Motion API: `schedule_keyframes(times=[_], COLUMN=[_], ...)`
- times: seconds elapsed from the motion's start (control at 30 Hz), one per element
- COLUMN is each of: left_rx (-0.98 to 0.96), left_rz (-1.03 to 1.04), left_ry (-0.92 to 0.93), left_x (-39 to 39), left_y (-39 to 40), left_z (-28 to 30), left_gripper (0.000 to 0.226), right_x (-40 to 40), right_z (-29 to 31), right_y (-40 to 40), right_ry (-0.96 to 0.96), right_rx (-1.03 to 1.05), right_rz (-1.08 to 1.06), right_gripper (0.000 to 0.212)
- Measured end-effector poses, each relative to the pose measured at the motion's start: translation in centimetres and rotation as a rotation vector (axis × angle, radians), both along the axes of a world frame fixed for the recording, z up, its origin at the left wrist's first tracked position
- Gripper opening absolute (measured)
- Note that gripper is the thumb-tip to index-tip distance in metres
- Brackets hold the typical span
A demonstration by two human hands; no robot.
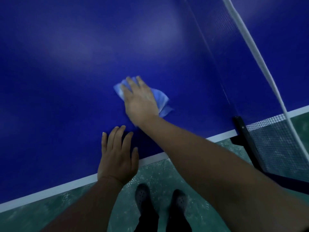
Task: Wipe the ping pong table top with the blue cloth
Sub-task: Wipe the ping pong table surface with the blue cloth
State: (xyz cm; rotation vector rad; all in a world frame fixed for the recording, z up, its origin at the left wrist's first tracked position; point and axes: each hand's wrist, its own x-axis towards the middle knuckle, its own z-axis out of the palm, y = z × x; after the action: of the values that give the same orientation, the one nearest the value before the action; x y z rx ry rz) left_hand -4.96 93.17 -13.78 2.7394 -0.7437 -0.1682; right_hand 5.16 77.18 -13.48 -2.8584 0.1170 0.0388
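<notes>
One crumpled light-blue cloth (161, 99) lies on the dark blue surface (66, 64), some way in from its white-lined near edge and towards the net end. The right hand (140, 101) presses flat on it, fingers straight and spread. The left hand (117, 156) rests open just beside, nearer the edge, holding nothing. One white-topped mesh net (270, 139) hangs from one black post (242, 129).

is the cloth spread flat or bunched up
Bunched: the blue cloth shows creased folds fanning out from under the right hand pressing it down.
</notes>
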Motion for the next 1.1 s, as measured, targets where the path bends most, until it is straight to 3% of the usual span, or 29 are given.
schedule_keyframes(times=[0.13, 0.27, 0.33, 0.43, 0.47, 0.53, 0.67, 0.73, 0.93, 1.1], left_rx=[0.042, 0.067, 0.076, 0.072, 0.07, 0.079, 0.078, 0.073, 0.078, 0.066], left_rz=[-0.006, -0.001, -0.006, -0.027, -0.029, -0.03, -0.006, -0.007, -0.009, -0.036], left_ry=[0.008, 0.041, 0.036, 0.013, 0.01, 0.017, 0.066, 0.063, 0.041, -0.02], left_x=[0.0, 0.1, 0.1, 0.1, 0.1, 0.1, 0.1, 0.1, -0.1, -0.1], left_y=[-0.1, -0.2, -0.2, 0.0, 0.0, -0.1, -0.3, -0.3, -0.3, 0.0], left_z=[0.1, 0.2, 0.1, 0.0, 0.0, 0.1, 0.3, 0.4, 0.5, 0.1], left_gripper=[0.053, 0.055, 0.055, 0.054, 0.055, 0.056, 0.06, 0.061, 0.06, 0.058], right_x=[-2.5, -10.4, -8.2, -3.5, -2.6, -3.0, -12.2, -14.5, -9.4, -16.7], right_z=[-0.3, -0.2, -0.1, -0.3, -0.4, -0.1, 0.1, 0.0, -0.2, 0.7], right_y=[-8.2, -11.3, -7.7, -0.7, -0.1, -2.8, -10.4, -10.1, -10.8, -14.3], right_ry=[-0.058, -0.012, 0.031, 0.036, 0.04, 0.018, -0.031, 0.021, 0.096, 0.106], right_rx=[-0.151, -0.102, -0.102, -0.029, -0.013, -0.018, -0.016, 0.02, 0.017, -0.097], right_rz=[-0.394, -0.771, -0.667, -0.161, -0.078, -0.179, -0.795, -0.947, -0.72, -0.878], right_gripper=[0.051, 0.05, 0.055, 0.053, 0.05, 0.049, 0.046, 0.045, 0.049, 0.051])
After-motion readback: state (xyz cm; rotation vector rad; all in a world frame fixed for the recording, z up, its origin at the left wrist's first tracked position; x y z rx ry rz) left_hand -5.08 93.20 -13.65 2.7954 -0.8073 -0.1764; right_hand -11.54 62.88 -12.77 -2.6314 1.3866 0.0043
